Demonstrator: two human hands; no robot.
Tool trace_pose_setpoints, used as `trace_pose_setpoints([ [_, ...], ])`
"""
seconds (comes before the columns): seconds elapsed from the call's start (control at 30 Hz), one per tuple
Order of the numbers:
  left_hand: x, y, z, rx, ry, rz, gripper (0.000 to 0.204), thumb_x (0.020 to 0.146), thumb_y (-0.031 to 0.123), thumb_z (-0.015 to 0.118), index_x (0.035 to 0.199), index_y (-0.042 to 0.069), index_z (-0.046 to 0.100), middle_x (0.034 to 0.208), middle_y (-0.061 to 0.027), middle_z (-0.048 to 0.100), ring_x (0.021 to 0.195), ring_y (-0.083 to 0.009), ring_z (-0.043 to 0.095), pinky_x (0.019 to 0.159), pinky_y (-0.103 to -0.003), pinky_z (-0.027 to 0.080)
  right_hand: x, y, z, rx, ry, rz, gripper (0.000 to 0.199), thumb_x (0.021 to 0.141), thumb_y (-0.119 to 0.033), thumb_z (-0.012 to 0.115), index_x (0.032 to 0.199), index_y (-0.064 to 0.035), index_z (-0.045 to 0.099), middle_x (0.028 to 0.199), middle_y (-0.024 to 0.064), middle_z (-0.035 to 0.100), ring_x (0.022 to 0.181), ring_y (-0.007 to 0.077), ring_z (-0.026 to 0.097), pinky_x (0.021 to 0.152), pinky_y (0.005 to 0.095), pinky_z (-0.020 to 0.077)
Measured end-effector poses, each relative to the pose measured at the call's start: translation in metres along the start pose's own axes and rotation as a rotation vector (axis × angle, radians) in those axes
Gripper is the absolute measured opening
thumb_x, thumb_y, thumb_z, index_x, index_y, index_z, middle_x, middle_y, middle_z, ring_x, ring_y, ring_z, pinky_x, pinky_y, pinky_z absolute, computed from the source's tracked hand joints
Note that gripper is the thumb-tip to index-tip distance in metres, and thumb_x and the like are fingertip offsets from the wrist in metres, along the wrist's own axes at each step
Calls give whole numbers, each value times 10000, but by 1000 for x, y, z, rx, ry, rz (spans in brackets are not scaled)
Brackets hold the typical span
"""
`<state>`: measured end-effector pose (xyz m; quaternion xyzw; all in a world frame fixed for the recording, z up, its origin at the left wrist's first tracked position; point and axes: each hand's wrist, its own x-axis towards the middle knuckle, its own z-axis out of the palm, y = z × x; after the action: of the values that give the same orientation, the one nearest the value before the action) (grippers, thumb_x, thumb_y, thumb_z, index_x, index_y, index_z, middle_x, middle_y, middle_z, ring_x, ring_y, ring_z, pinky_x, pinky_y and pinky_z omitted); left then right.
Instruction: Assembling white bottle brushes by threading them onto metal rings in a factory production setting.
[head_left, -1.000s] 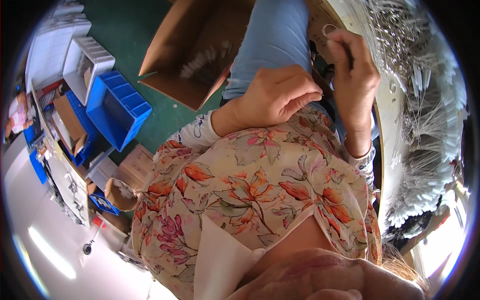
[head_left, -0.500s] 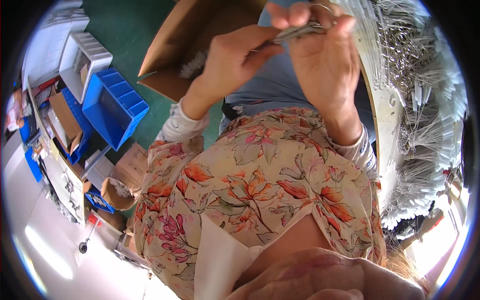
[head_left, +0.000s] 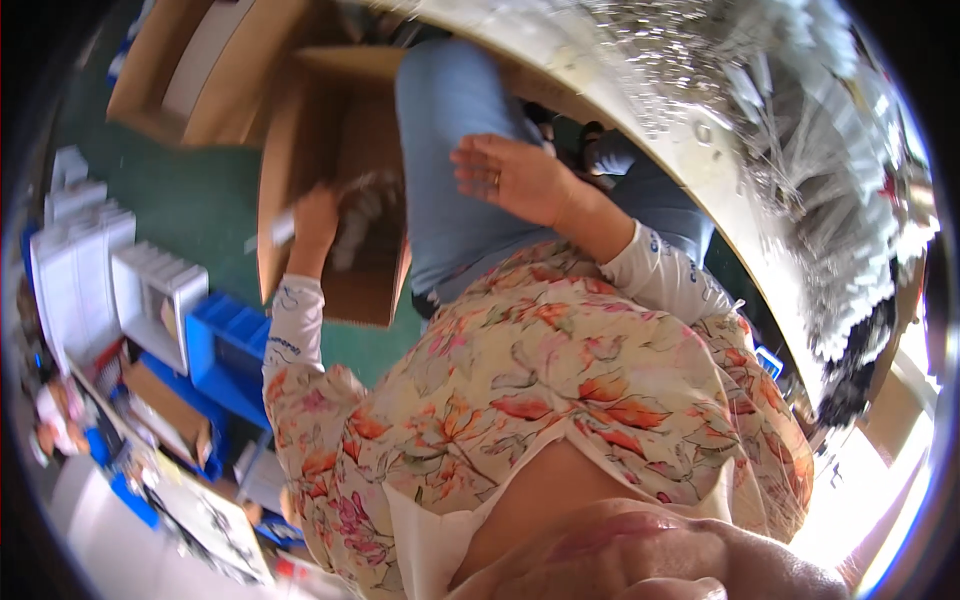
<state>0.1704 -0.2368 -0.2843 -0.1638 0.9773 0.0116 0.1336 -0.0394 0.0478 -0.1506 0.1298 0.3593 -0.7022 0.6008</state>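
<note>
My left hand (head_left: 316, 222) is closed around a small bundle of thin wire brushes (head_left: 283, 229), over the open cardboard box (head_left: 385, 318) at the left of my legs. A whitish end sticks out on one side of the fist, and blurred thin stems show on the other. Inside the box lie white-tufted brushes (head_left: 350, 240), smeared by motion. Above my jeans, my right hand (head_left: 525, 182) is stretched out with its fingers apart and nothing in it; a ring is on one finger.
On the right, a pale worktable (head_left: 740, 200) bears a large heap of wire brushes (head_left: 790, 150) with whitish ends. Another cardboard box (head_left: 235, 70) stands at the upper left. Blue crates (head_left: 228, 345) and white crates (head_left: 90, 275) are at the left on the green floor (head_left: 170, 210).
Both hands held the bundle together at the top. Now the left hand has carried it left and down over the box, while the right hand has let go. The view has turned.
</note>
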Motion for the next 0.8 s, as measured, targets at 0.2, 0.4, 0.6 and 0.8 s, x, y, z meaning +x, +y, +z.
trace_pose_setpoints([
  [0.2, -30, 28, 146, 77, -409, -47, 223, 850, 209, 499, 923, 85, 670, 904, -116, 671, 857, -304, 659, 714, -430, 533, -35, -12, -43, 109, 148, -49, 146, 889, -189, 565, 983, -83, 600, 923, 40, 617, 833, 178, 576, 799, 314, 469],
  [0.4, -9, 62, 184, 22, -187, -68, 326, 891, 300, 482, 1053, 58, 628, 1003, -132, 635, 870, -314, 647, 662, -407, 538, -66, -22, -54, 100, 108, -64, 126, 898, -206, 554, 955, -101, 594, 859, -4, 588, 754, 128, 557, 740, 280, 459],
  [0.6, 27, 145, -143, -292, 421, 364, 295, 844, 289, 583, 1060, 92, 626, 827, -70, 586, 779, -249, 606, 591, -346, 500, -85, -31, -56, -33, -69, -244, 123, 925, -173, 494, 966, -75, 555, 814, -6, 554, 745, 104, 545, 721, 264, 459],
  [0.8, 81, 287, -254, -459, 847, 1002, 282, 747, 277, 698, 960, 99, 648, 735, -6, 497, 635, -159, 528, 531, -287, 436, -106, -33, -61, 5, -94, -353, 140, 918, -213, 511, 969, -91, 555, 831, -5, 550, 735, 100, 535, 718, 258, 454],
])
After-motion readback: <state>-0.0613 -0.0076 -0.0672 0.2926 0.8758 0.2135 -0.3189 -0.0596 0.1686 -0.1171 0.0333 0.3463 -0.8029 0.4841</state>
